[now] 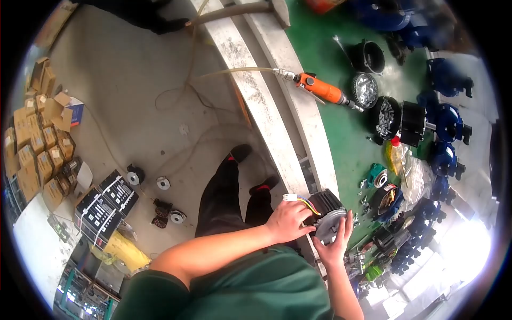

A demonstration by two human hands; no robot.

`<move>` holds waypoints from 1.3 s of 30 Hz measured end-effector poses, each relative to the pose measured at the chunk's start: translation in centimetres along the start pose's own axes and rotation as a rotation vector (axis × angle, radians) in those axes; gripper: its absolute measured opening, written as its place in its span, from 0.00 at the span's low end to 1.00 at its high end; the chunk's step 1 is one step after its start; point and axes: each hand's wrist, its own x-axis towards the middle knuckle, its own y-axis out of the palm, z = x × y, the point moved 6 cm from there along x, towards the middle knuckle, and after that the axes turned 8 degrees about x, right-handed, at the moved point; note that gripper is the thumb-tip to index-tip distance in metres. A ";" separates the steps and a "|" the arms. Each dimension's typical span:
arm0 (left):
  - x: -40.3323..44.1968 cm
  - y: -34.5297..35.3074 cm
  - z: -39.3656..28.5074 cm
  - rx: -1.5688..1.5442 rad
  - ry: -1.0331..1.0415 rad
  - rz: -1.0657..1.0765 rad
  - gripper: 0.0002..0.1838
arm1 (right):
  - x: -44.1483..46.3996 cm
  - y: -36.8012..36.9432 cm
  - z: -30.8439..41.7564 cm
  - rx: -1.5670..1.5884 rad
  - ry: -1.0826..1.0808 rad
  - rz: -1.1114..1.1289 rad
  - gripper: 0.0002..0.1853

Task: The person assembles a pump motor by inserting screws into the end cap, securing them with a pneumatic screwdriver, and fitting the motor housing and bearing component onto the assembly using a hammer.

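A black finned electric motor point(326, 204) with a round grey end face is between my two hands, at the edge of the bench. My left hand point(288, 221) is closed at its left side, with the thumb against the end face and the other fingers partly hidden. Colored wires with a white connector plug point(289, 197) come out beside that hand. My right hand point(334, 242) grips the motor's rim from the lower right, thumb and fingers apart around it.
On the green bench lie an orange air screwdriver point(322, 89), a bowl of bolts point(385, 120), a dish of small metal parts point(365, 89) and a teal-rimmed part point(377, 175). Blue motor housings point(448, 122) line the far side. Cardboard boxes point(37, 138) are stacked on the floor at left.
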 end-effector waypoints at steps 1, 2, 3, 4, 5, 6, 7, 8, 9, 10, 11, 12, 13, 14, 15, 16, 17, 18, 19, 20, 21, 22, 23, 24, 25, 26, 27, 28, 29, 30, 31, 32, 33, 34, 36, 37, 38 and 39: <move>0.1 0.0 0.0 -0.003 -0.004 0.000 0.23 | 0.2 0.0 0.0 -0.021 -0.006 -0.003 0.62; 0.0 -0.2 -0.1 0.010 -0.025 -0.003 0.25 | 0.3 -0.2 0.3 -0.034 0.009 0.006 0.60; 0.1 -0.3 -0.3 0.016 -0.029 -0.007 0.25 | 0.4 -0.3 0.4 -0.025 0.008 -0.004 0.58; 0.2 -0.5 -0.4 0.023 -0.032 -0.010 0.26 | 0.5 -0.4 0.4 -0.014 -0.001 0.002 0.57; 0.3 -0.6 -0.8 0.031 -0.031 -0.010 0.27 | 0.5 -0.4 0.3 -0.004 -0.009 0.005 0.56; 0.3 -0.5 -0.9 0.035 -0.041 0.002 0.27 | 0.5 -0.5 0.2 0.012 -0.015 0.006 0.56; 0.4 -0.4 -1.1 0.062 -0.038 0.010 0.27 | 0.5 -0.6 0.0 0.026 -0.023 0.003 0.55; 0.4 -0.4 -1.2 0.089 -0.032 0.019 0.27 | 0.5 -0.7 0.1 0.034 -0.034 -0.012 0.55; 0.4 -0.2 -1.5 0.117 -0.025 0.029 0.27 | 0.4 -0.7 0.1 0.035 -0.025 -0.022 0.55; 0.4 -0.1 -1.7 0.133 -0.044 0.036 0.27 | 0.3 -0.8 0.1 0.044 -0.018 -0.023 0.54; 0.5 0.1 -1.6 0.139 -0.056 0.052 0.27 | 0.3 -0.9 0.1 0.054 -0.011 -0.028 0.53; 0.4 0.3 -1.6 0.145 -0.068 0.073 0.27 | 0.3 -1.0 0.2 0.051 0.007 -0.017 0.52; 0.4 0.4 -1.7 0.153 -0.081 0.094 0.27 | 0.2 -1.1 0.4 0.076 0.029 -0.028 0.51; 0.3 0.4 -1.8 0.149 -0.095 0.118 0.27 | 0.3 -1.2 0.3 0.084 0.045 -0.028 0.51; 0.5 0.4 -1.9 0.180 -0.097 0.144 0.26 | 0.1 -1.2 0.2 0.095 0.066 -0.025 0.51; 0.4 0.6 -2.0 0.210 -0.102 0.171 0.26 | 0.1 -1.4 0.4 0.075 0.036 -0.045 0.50; 0.3 0.7 -2.1 0.242 -0.108 0.196 0.26 | 0.1 -1.6 0.6 0.065 0.050 -0.048 0.50; 0.5 0.4 -2.7 0.261 -0.084 0.208 0.26 | 0.1 -1.7 0.3 0.082 0.032 -0.071 0.50; 0.5 0.6 -2.3 0.224 -0.100 0.246 0.26 | -0.3 -1.5 0.0 0.100 0.019 -0.088 0.50; 0.4 0.6 -2.6 0.248 -0.063 0.245 0.26 | -0.3 -1.7 0.1 0.096 0.019 -0.097 0.50; 0.4 0.4 -2.8 0.275 -0.022 0.242 0.25 | -0.1 -1.8 0.1 0.099 0.019 -0.111 0.50; 0.3 0.6 -2.5 0.315 -0.032 0.273 0.25 | -0.3 -1.8 0.2 0.102 0.022 -0.120 0.50; 0.3 0.6 -2.7 0.338 -0.001 0.263 0.25 | -0.5 -1.9 0.1 0.103 0.024 -0.129 0.50; 0.1 0.7 -2.8 0.388 0.017 0.282 0.25 | -0.7 -1.8 -0.1 0.113 0.037 -0.128 0.50; 0.2 0.5 -3.3 0.435 0.031 0.298 0.24 | -0.8 -1.8 -0.2 0.115 0.041 -0.130 0.50; 0.3 0.3 -4.0 0.459 0.079 0.297 0.23 | -1.0 -2.0 -0.1 0.117 0.044 -0.129 0.50; 0.1 0.2 -4.6 0.491 0.119 0.275 0.21 | -1.0 -2.0 -0.1 0.121 0.045 -0.133 0.49; 0.1 0.3 -5.0 0.524 0.165 0.259 0.20 | -1.2 -1.9 -0.4 0.134 0.053 -0.144 0.49; -0.1 0.3 -5.5 0.553 0.210 0.245 0.18 | -1.3 -1.8 -0.4 0.141 0.059 -0.155 0.49; -0.2 0.4 -5.9 0.596 0.254 0.224 0.16 | -1.4 -1.8 -0.4 0.145 0.062 -0.163 0.49; -0.2 0.5 -6.4 0.616 0.282 0.220 0.15 | -1.5 -1.8 -0.5 0.144 0.061 -0.169 0.49; -0.2 0.5 -6.9 0.635 0.308 0.212 0.15 | -1.5 -1.6 -0.7 0.126 0.077 -0.168 0.50; -0.3 0.5 -7.3 0.652 0.332 0.203 0.14 | -1.7 -1.5 -0.7 0.128 0.081 -0.174 0.50; -0.3 0.6 -7.4 0.677 0.339 0.199 0.14 | -1.7 -1.6 -0.6 0.129 0.082 -0.180 0.50; -0.2 0.9 -7.2 0.727 0.353 0.191 0.13 | -1.7 -1.5 -0.7 0.106 0.071 -0.211 0.51; -0.3 1.0 -7.2 0.737 0.358 0.190 0.12 | -1.8 -1.4 -0.7 0.108 0.074 -0.212 0.51; -0.3 1.1 -7.1 0.744 0.361 0.188 0.12 | -1.9 -1.3 -0.7 0.106 0.076 -0.212 0.51; -0.1 1.2 -7.1 0.751 0.365 0.182 0.12 | -1.8 -1.5 -0.8 0.102 0.075 -0.211 0.51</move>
